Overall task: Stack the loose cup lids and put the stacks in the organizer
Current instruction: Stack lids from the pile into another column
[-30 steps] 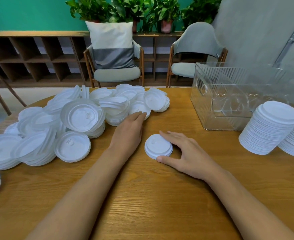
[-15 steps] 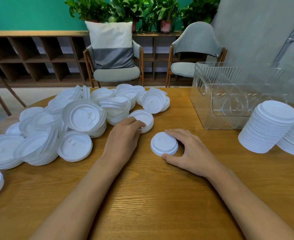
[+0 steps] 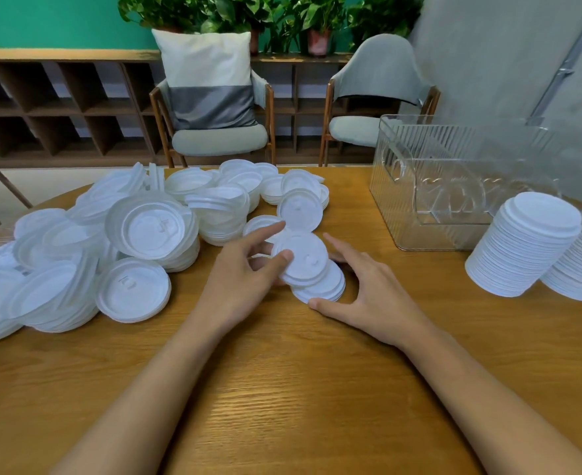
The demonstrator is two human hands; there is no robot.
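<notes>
Lid (image 3: pixel 303 260) is the change: 1 s ago the left hand (image 3: pixel 245 269) lay flat, reaching into the loose pile (image 3: pixel 145 231); half a sec ago its fingertips sat on a lid at the pile's near edge. Now that lid is off the table (image 3: pixel 282 389), tilted and pinched, w/ thumb on top near the rim, index stretched out over the far side and the other fingers tucked under. It overlaps the small stack (image 3: pixel 327 291) at centre but isn't seated yet. The right hand (image 3: pixel 368 296) cupped that stack closely before. Now it has loosened, fingers spread, thumb tip at the stack's near rim and the rest fanned behind and to the right, apparently to make room while guarding the stack. Meaning for the task, as I read it: one more lid is about to join the stack, so this is mid-stacking, not putting away. Most lids are still loose on the left. Two tall stacks (image 3: pixel 522 245) stand at the right, just beside the clear organizer (image 3: pixel 454 186), not in it. Inside looks to hold no lids, but the ribbed walls make that hard to tell. Next the lid needs levelling and centring so it nests and doesn't skew.
</notes>
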